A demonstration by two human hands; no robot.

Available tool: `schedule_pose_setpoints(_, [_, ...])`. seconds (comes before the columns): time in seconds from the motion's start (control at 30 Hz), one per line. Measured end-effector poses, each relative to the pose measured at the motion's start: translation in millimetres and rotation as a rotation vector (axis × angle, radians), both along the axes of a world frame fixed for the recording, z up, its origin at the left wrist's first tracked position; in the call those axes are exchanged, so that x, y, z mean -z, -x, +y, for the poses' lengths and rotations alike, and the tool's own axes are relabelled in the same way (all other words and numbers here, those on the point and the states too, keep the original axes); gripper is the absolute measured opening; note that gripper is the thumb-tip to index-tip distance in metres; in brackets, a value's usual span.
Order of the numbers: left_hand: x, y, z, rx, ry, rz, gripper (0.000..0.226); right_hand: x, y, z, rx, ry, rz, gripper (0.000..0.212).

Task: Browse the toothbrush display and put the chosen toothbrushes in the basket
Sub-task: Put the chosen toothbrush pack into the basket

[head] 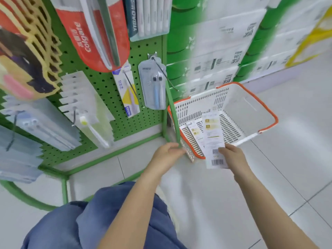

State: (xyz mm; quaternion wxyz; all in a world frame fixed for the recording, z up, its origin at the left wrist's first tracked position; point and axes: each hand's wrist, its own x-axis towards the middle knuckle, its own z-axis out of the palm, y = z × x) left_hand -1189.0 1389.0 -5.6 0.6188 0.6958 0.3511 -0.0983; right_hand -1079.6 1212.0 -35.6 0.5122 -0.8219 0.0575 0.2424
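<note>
1. Right hand point(231, 157): fingers and thumb pinch the lower end of a long white toothbrush pack point(213, 141), barcode end nearest the palm; the pack's upper end reaches over the near rim into the basket.
2. Left hand point(167, 153): fingers loosely curved, tips at the near corner of the basket and the foot of the green upright post point(173, 112); whether they grip anything cannot be told.
3. Basket point(251, 108): white slotted plastic with an orange rim, on the floor just beyond both hands, its handle lying over the far-right side.
4. Two more white packs point(193, 131) lie inside the basket, just left of the held pack.
5. Pegboard point(107, 87): green, perforated, beyond and left of the left hand. Packs hang from its hooks: a grey pack point(154, 85) with a blue brush, a white-and-yellow pack point(126, 91), and a clear pack point(93, 126) with a white brush.
6. Red Colgate pack point(89, 33): hangs higher up, well above the left hand.
7. Stacked tissue packs point(224, 42): white and green, beyond the basket.
8. Floor point(233, 203): pale tiles, under both forearms.
9. Blue garment point(107, 221): nearest the camera, below the left forearm.
</note>
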Motion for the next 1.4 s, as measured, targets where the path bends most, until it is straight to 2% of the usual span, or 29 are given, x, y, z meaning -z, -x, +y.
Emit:
schedule_pose_setpoints(0.07, [2, -9, 8, -0.236, 0.267, -0.002, 0.024, 22, -34, 0, -0.068, 0.173, -0.013, 0.02])
schedule_pose_setpoints(0.1, [4, -12, 12, -0.314, 0.307, -0.022, 0.017, 31, -50, 3, -0.102, 0.241, -0.015, 0.02])
schedule_pose_setpoints(0.17, [8, -14, 19, -0.37, 0.259, -0.053, 0.009, 46, -78, 16, -0.167, 0.34, -0.006, 0.018])
schedule_pose_setpoints(0.27, [12, -15, 24, -0.353, 0.171, -0.045, 0.009, 65, -104, 41, -0.26, 0.449, -0.023, 0.016])
schedule_pose_setpoints(0.37, [16, -13, 28, -0.309, 0.106, -0.053, 0.012, 80, -110, 52, -0.235, 0.575, -0.103, 0.02])
schedule_pose_setpoints(0.43, [17, -12, 29, -0.288, 0.066, -0.063, 0.014, 85, -103, 54, -0.186, 0.583, -0.114, 0.022])
schedule_pose_setpoints(0.5, [18, -10, 30, -0.296, 0.044, -0.079, 0.015, 82, -89, 56, -0.146, 0.497, -0.134, 0.023])
schedule_pose_setpoints(0.6, [17, -7, 29, -0.336, 0.022, -0.105, 0.013, 59, -56, 62, -0.051, 0.273, -0.269, 0.024])
schedule_pose_setpoints(0.67, [11, -3, 28, -0.417, 0.083, -0.149, 0.012, 39, -29, 67, -0.029, 0.107, -0.328, 0.021])
schedule_pose_setpoints(0.77, [-8, 7, 30, -0.57, 0.26, -0.25, 0.014, 6, 17, 78, -0.074, -0.085, -0.381, 0.02])
schedule_pose_setpoints(0.87, [-32, 30, 37, -0.614, 0.275, -0.367, 0.018, -28, 61, 94, -0.171, -0.21, -0.449, 0.02])
schedule_pose_setpoints(0.93, [-51, 55, 43, -0.599, 0.194, -0.437, 0.02, -51, 88, 107, -0.253, -0.276, -0.502, 0.019])
schedule_pose_setpoints(1.13, [-118, 165, 64, -0.616, -0.204, -0.623, 0.019, -128, 179, 149, -0.541, -0.401, -0.728, 0.013])
schedule_pose_setpoints(1.2, [-141, 198, 75, -0.637, -0.301, -0.674, 0.022, -157, 207, 166, -0.613, -0.46, -0.812, 0.022])
schedule_pose_setpoints(1.27, [-163, 228, 87, -0.692, -0.385, -0.715, 0.023, -182, 231, 185, -0.672, -0.537, -0.852, 0.029])
schedule_pose_setpoints(1.4, [-204, 275, 122, -0.914, -0.512, -0.789, 0.025, -226, 260, 226, -0.754, -0.664, -0.873, 0.023])
